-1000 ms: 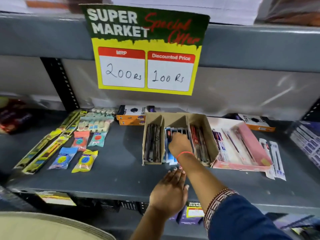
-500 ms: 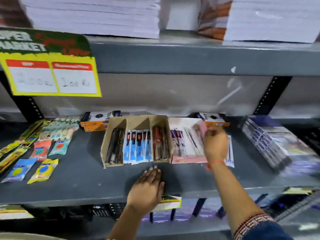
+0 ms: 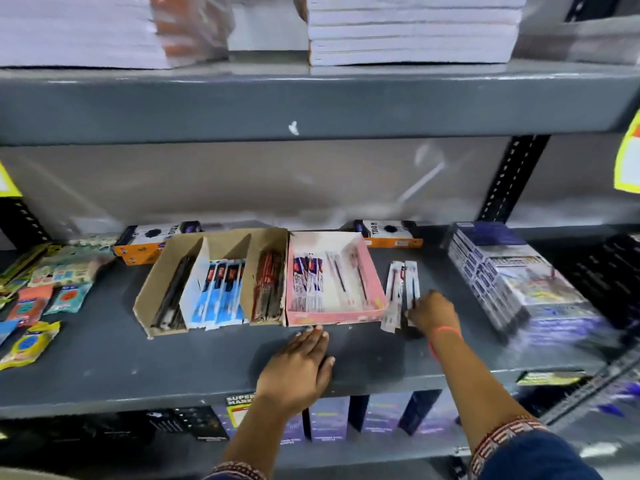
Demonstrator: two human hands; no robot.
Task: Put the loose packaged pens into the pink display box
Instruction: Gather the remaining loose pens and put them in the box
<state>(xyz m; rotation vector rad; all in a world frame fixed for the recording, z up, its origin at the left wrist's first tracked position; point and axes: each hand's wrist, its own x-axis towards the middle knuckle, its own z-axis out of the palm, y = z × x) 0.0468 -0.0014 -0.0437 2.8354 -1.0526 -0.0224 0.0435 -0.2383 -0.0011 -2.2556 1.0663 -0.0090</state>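
Observation:
The pink display box [image 3: 375, 271] sits on the grey shelf [image 3: 104, 362] and holds several packaged pens. Just right of it lie loose packaged pens [image 3: 398, 289] in clear and white wrappers. My right hand [image 3: 433, 311] rests on their near ends, fingers curled onto the packets; whether it grips them is unclear. My left hand [image 3: 299, 365] lies flat on the shelf in front of the pink box, fingertips close to its front wall, holding nothing.
A brown cardboard tray [image 3: 156, 289] with three pen compartments stands left of the pink box. Orange pen boxes [image 3: 394, 237] sit behind. Stacked packs [image 3: 512, 285] fill the right side, small sachets [image 3: 31, 341] the left. A shelf of paper stacks [image 3: 412, 32] hangs overhead.
My right hand has moved from the brown tray past the pink box and down onto the loose pens at its right. The view has swung right. My left hand stays on the shelf.

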